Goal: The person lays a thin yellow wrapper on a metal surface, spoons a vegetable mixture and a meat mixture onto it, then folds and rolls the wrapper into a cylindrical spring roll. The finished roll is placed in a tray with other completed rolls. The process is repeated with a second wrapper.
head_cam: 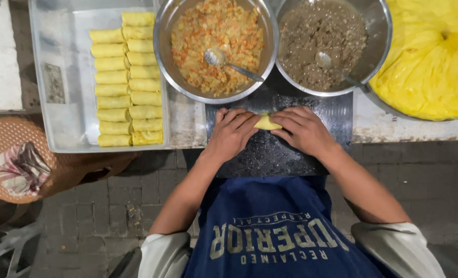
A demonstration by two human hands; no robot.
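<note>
While pressed from both sides by left hand (232,131) and right hand (303,128), fingers curled over yellow roll (266,123) on dark board (270,154): rolling step, probably nearly done; tray (64,123) likely next.

Your left hand (232,131) and right hand (302,128) cover most of the yellow roll (266,123). The picture's top edge cuts both steel bowls; its right edge cuts the yellow wrapper stack (432,62).

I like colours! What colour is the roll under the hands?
Pale yellow. The roll peeks out between the left hand and right hand, head view.
</note>
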